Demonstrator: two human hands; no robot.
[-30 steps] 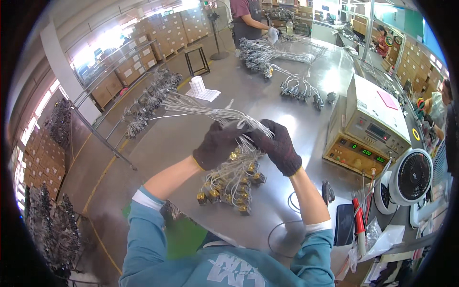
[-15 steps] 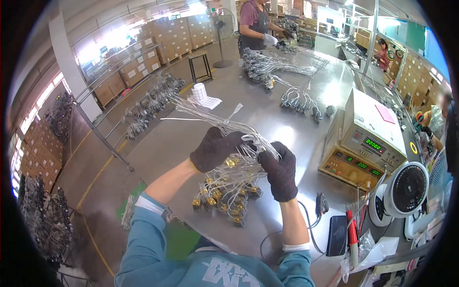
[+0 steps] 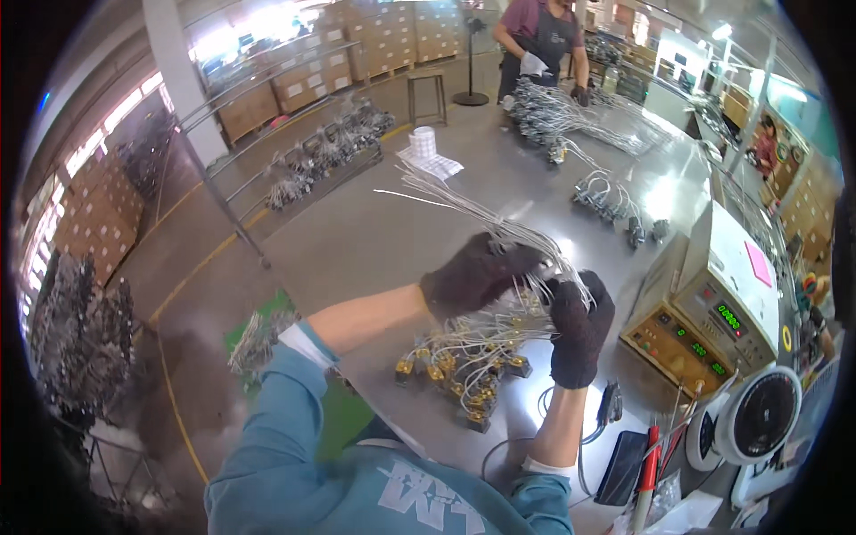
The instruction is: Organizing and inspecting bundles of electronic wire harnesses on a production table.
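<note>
A long bundle of thin pale wires (image 3: pixel 499 221) runs across both of my hands above the metal table (image 3: pixel 357 241). My left hand (image 3: pixel 481 275), in a dark knitted glove, is closed around the bundle's middle. Gripped in my right hand (image 3: pixel 581 332), gloved the same way, is the bundle's right end, with wire tips bent over its fingers. Some fingertips are hidden by the wires. Just below the hands lies a heap of small black-and-yellow coil-like parts (image 3: pixel 464 370), whose white leads rise toward the bundle.
Right of my hands stand two stacked test meters (image 3: pixel 704 308), a white fan (image 3: pixel 758 419), a phone (image 3: pixel 621 468) and a red-handled tool (image 3: pixel 649 459). A paper roll (image 3: pixel 423 143) and more wired parts (image 3: pixel 606 201) lie farther back. Across the table, a person (image 3: pixel 544 45) handles wire bundles.
The view has swung left, so the scene sits farther right. Both hands keep hold of the wire bundle; their grip looks much the same.
</note>
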